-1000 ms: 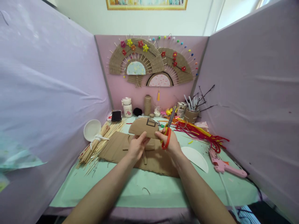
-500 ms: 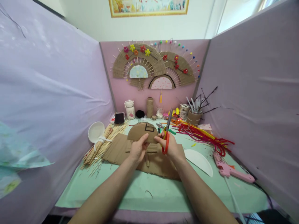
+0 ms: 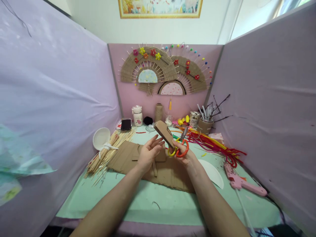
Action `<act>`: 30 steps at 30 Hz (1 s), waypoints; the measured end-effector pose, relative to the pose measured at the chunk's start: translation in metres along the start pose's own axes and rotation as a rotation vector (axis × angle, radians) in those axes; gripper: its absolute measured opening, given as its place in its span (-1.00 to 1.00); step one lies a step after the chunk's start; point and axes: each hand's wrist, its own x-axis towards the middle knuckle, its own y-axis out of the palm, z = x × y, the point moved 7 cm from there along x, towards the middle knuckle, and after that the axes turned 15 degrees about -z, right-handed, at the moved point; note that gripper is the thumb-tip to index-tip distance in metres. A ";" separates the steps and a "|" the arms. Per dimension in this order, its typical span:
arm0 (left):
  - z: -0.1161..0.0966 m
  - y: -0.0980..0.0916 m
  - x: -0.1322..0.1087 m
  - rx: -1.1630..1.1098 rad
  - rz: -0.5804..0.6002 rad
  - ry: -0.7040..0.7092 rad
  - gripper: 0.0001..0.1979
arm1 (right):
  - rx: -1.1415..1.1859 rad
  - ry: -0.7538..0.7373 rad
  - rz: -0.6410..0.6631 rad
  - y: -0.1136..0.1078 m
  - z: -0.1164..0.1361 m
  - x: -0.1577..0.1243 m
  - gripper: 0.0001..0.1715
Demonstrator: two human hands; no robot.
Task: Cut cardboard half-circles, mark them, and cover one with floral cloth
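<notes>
R hand [image 3: 185, 158] grips the cardboard piece [image 3: 163, 132] plus the scissors [image 3: 184, 134], both held up over the cardboard sheet [image 3: 174, 174]; L hand [image 3: 149, 153] is loose, fingers spread just beside the piece, can't tell if touching. At the back: cardboard-wrapped pot [image 3: 205, 126] w/ white sticks & dark twigs, glass jar [image 3: 169, 121] w/ white stuff, lidded jar [image 3: 137, 118], contents hidden. Green tabletop [image 3: 133, 205] shows btwn the sheet's ragged edge & table front; glue gun [image 3: 239, 182] lies nr the R side.
</notes>
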 end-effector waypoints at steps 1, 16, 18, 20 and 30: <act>0.000 -0.001 0.001 0.038 -0.012 0.040 -0.36 | -0.001 0.017 -0.009 0.000 -0.003 -0.001 -0.64; -0.065 -0.011 -0.007 0.321 0.215 0.420 -0.25 | -0.149 0.079 -0.011 0.012 -0.014 -0.023 -0.52; -0.069 -0.010 -0.010 0.333 0.212 0.409 -0.41 | -0.174 0.064 -0.017 0.012 -0.012 -0.024 -0.50; -0.070 -0.009 -0.012 0.314 0.199 0.392 -0.48 | -0.206 0.037 -0.022 0.012 -0.010 -0.025 -0.49; -0.070 -0.008 -0.013 0.332 0.189 0.424 -0.53 | -0.224 0.025 -0.051 0.012 -0.006 -0.028 -0.47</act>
